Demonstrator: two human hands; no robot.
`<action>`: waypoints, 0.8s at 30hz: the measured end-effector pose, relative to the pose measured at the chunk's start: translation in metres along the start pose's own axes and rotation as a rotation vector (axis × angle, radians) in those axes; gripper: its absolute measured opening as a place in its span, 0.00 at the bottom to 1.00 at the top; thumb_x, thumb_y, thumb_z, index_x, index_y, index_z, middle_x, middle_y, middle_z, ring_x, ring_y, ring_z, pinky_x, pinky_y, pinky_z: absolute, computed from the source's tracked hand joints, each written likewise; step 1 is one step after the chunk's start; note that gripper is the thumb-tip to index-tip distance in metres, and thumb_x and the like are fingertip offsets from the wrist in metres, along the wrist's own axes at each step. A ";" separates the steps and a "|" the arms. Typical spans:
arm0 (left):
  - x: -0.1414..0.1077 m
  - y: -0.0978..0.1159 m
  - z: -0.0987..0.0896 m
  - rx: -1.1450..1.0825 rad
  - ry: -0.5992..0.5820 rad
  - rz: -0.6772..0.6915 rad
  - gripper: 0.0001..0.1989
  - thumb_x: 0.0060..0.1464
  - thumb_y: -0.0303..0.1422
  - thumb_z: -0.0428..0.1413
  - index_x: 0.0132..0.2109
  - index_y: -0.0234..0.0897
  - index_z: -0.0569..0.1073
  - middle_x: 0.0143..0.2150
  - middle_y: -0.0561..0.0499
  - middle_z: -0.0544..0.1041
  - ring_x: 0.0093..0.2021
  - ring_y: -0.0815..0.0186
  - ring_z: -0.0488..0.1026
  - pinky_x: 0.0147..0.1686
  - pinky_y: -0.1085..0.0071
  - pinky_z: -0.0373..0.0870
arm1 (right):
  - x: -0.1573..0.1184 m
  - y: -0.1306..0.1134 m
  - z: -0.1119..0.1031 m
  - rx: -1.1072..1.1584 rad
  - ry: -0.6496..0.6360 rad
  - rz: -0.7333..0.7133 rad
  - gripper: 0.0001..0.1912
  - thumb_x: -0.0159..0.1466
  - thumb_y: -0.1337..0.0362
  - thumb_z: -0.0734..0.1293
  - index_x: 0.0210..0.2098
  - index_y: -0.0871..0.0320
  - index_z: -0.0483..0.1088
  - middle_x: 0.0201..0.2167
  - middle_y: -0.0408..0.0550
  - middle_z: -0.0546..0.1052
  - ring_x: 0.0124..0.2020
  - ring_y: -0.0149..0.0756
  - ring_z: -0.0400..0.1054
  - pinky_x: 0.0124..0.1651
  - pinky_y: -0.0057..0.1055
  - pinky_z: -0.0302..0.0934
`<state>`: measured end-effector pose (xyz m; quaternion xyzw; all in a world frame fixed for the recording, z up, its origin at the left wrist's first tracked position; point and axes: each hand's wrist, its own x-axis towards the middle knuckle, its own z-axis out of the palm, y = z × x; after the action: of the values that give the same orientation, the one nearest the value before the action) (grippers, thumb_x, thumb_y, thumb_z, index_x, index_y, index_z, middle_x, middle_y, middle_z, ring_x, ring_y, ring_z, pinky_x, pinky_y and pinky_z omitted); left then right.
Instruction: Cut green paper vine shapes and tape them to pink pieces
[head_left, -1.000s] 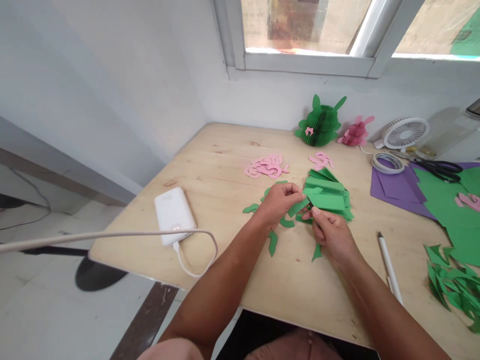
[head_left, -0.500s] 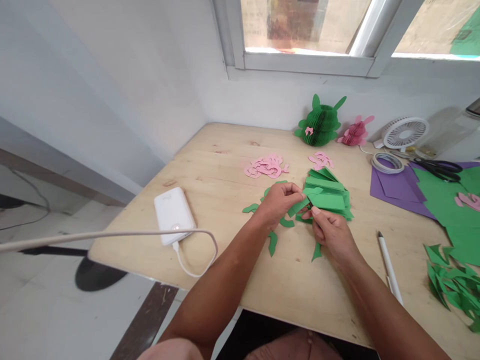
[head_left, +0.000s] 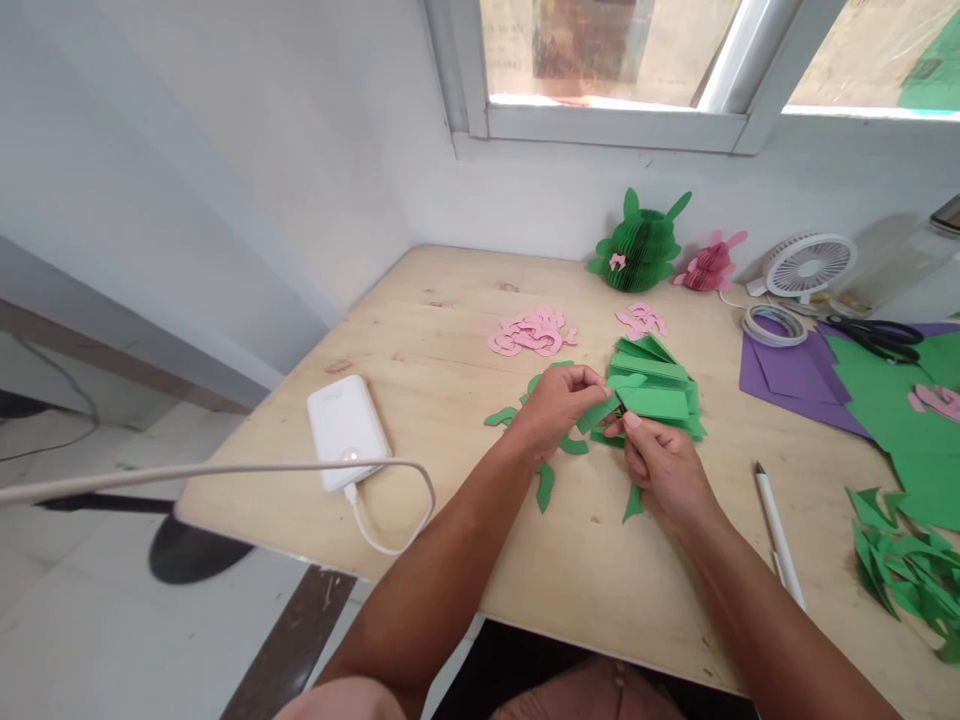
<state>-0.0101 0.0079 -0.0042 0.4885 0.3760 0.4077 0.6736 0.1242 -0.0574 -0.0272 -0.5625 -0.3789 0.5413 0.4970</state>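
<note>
My left hand pinches a piece of green paper between thumb and fingers. Small scissors, with only a dark narrow blade showing, are in my right hand; the fingers cover their handles. The blade meets the edge of the green paper. Just behind both hands lies a stack of green paper strips. Green curved cutouts are spread around and under my left hand, and a pointed green scrap lies below my right hand.
Pink cutouts lie farther back. A green paper figure, a pink one and a fan stand by the wall. At left is a white power bank with a cable; at right, a pen, black scissors and green scraps.
</note>
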 end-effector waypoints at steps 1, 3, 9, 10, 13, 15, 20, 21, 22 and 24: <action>0.000 -0.001 0.000 -0.002 0.004 0.001 0.07 0.43 0.32 0.58 0.24 0.35 0.68 0.22 0.56 0.69 0.25 0.73 0.65 0.30 0.73 0.61 | 0.000 0.000 0.000 -0.001 0.003 -0.002 0.24 0.54 0.43 0.69 0.27 0.61 0.70 0.09 0.33 0.52 0.13 0.22 0.40 0.19 0.26 0.33; 0.001 -0.002 0.001 -0.007 0.006 0.005 0.07 0.43 0.32 0.58 0.24 0.35 0.68 0.22 0.56 0.69 0.25 0.72 0.65 0.30 0.73 0.61 | 0.000 0.000 0.000 -0.002 0.008 -0.008 0.24 0.54 0.43 0.69 0.27 0.61 0.70 0.09 0.33 0.52 0.14 0.23 0.40 0.19 0.26 0.33; 0.001 -0.003 0.000 -0.003 0.011 0.023 0.07 0.42 0.32 0.58 0.24 0.35 0.68 0.22 0.56 0.69 0.26 0.72 0.65 0.30 0.72 0.60 | 0.001 0.002 -0.001 0.000 0.001 -0.011 0.24 0.54 0.43 0.69 0.28 0.61 0.70 0.09 0.32 0.52 0.14 0.22 0.39 0.19 0.26 0.32; 0.001 -0.003 0.000 -0.001 0.013 0.022 0.07 0.42 0.32 0.58 0.24 0.35 0.68 0.22 0.56 0.69 0.25 0.72 0.65 0.30 0.72 0.60 | 0.002 0.003 -0.001 -0.001 0.001 -0.010 0.24 0.54 0.43 0.69 0.28 0.61 0.70 0.09 0.32 0.52 0.14 0.22 0.39 0.19 0.26 0.32; 0.001 -0.003 0.001 -0.004 0.009 0.019 0.07 0.42 0.33 0.58 0.24 0.35 0.68 0.22 0.55 0.69 0.26 0.72 0.65 0.31 0.72 0.61 | 0.001 0.002 -0.001 -0.002 0.003 -0.011 0.24 0.55 0.44 0.68 0.28 0.61 0.70 0.10 0.32 0.51 0.14 0.22 0.39 0.19 0.26 0.32; 0.001 -0.003 0.001 -0.006 0.008 0.019 0.07 0.42 0.33 0.58 0.24 0.35 0.68 0.22 0.55 0.69 0.26 0.71 0.65 0.31 0.72 0.61 | 0.001 0.002 -0.001 -0.003 0.005 -0.011 0.24 0.55 0.44 0.68 0.28 0.61 0.70 0.10 0.32 0.51 0.14 0.22 0.40 0.19 0.26 0.32; 0.001 -0.003 0.000 -0.011 0.005 0.013 0.07 0.42 0.33 0.58 0.24 0.35 0.68 0.22 0.55 0.69 0.26 0.71 0.65 0.31 0.72 0.61 | 0.001 0.002 -0.001 0.002 0.012 -0.006 0.23 0.53 0.45 0.70 0.28 0.61 0.71 0.10 0.32 0.51 0.14 0.22 0.40 0.18 0.25 0.33; 0.001 -0.003 0.000 -0.012 0.003 0.012 0.07 0.42 0.33 0.58 0.24 0.35 0.68 0.22 0.55 0.69 0.26 0.71 0.65 0.31 0.72 0.61 | 0.001 0.003 -0.002 0.005 0.011 -0.007 0.23 0.53 0.45 0.70 0.28 0.61 0.71 0.10 0.32 0.51 0.14 0.22 0.40 0.18 0.25 0.33; 0.001 -0.002 0.000 -0.011 0.001 0.013 0.07 0.42 0.33 0.58 0.24 0.35 0.68 0.22 0.55 0.69 0.26 0.71 0.65 0.31 0.72 0.61 | 0.002 0.003 -0.002 0.006 0.009 -0.008 0.23 0.54 0.45 0.70 0.29 0.61 0.71 0.10 0.32 0.51 0.14 0.22 0.40 0.18 0.25 0.33; 0.001 -0.002 0.000 -0.008 -0.001 0.020 0.07 0.42 0.33 0.58 0.24 0.35 0.68 0.22 0.55 0.69 0.26 0.72 0.65 0.31 0.72 0.60 | 0.002 0.004 -0.002 0.006 0.010 -0.014 0.23 0.54 0.45 0.70 0.29 0.61 0.71 0.10 0.32 0.51 0.14 0.22 0.40 0.18 0.25 0.34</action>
<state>-0.0091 0.0084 -0.0065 0.4896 0.3690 0.4158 0.6717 0.1261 -0.0569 -0.0317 -0.5611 -0.3786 0.5363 0.5042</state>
